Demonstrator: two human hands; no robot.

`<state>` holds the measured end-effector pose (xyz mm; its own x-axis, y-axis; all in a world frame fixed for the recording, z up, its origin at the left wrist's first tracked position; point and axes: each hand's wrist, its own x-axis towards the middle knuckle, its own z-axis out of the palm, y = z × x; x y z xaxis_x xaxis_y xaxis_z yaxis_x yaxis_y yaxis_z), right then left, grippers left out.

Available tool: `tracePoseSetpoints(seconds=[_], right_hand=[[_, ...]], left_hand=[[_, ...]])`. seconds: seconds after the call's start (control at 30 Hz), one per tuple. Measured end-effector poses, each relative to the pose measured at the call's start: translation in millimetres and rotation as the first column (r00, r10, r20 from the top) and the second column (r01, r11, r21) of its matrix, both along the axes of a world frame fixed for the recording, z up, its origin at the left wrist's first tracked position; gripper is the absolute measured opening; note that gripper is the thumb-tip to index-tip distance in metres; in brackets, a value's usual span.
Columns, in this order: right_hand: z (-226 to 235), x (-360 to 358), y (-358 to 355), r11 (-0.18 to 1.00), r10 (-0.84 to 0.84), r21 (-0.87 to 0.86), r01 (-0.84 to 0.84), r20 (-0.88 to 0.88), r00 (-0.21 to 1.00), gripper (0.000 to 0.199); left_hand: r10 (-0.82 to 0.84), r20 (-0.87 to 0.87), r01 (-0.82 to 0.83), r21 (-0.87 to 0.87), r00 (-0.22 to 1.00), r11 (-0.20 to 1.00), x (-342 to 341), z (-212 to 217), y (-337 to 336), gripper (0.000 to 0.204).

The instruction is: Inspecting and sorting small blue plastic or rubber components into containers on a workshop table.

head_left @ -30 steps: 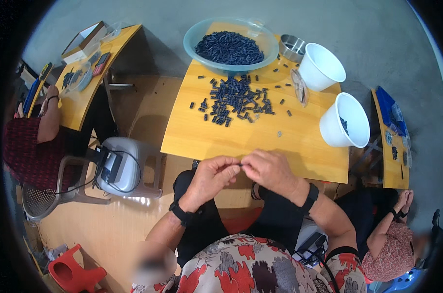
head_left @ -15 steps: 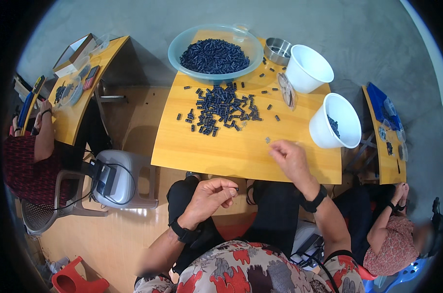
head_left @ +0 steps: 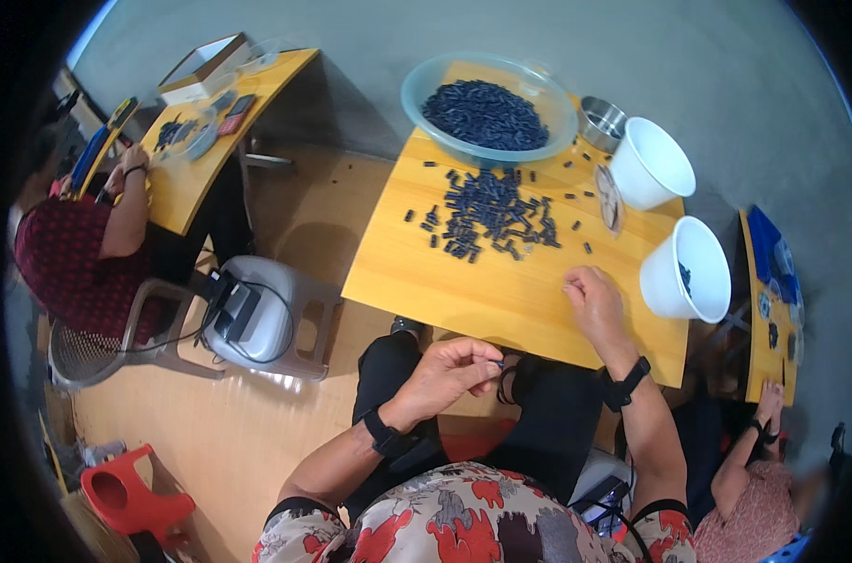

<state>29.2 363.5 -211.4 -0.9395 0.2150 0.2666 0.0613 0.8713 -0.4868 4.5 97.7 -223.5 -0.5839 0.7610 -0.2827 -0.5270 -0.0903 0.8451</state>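
Observation:
My left hand (head_left: 449, 380) is held over my lap, just off the table's front edge. Thumb and forefinger pinch a small black piece (head_left: 499, 364), of which only the end shows. On the table's right part, my right hand (head_left: 597, 305) has its fingers drawn together low over the wood; whatever they hold, if anything, is hidden. Ahead of both hands lies a loose pile of small black cylindrical pieces (head_left: 487, 211), with strays around it. More of the same fill a wide translucent blue bowl (head_left: 413, 108) behind the pile.
The wooden table (head_left: 426, 305) also bears a steel bowl (head_left: 602, 123), a shallow oval dish (head_left: 609, 199) and two white tubs (head_left: 653, 174), the nearer tub (head_left: 665, 281) with dark pieces inside. People sit at side tables left and right. A grey stool (head_left: 266, 324) stands left.
My head view has turned, so the scene sits further right. The small pale piece seen before beside my right fingertips no longer shows. My left hand still pinches its black piece.

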Motion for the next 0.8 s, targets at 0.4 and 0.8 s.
tracePoseSetpoints(seconds=[0.4, 0.8], right_hand=[[-5.1, -3.5, 9.0, 0.868, -0.151, -0.489, 0.089, -0.088, 0.985, 0.01], [51.2, 38.9, -46.0, 0.317, 0.025, -0.945, -0.076, -0.072, 0.997, 0.011]], left_hand=[[0.072, 0.077, -0.079, 0.1, 0.994, 0.992, -4.5, 8.1, -2.4, 0.013], [0.048, 0.176, -0.08, 0.183, 0.983, 0.98, 3.5, 39.6, 1.3, 0.016]])
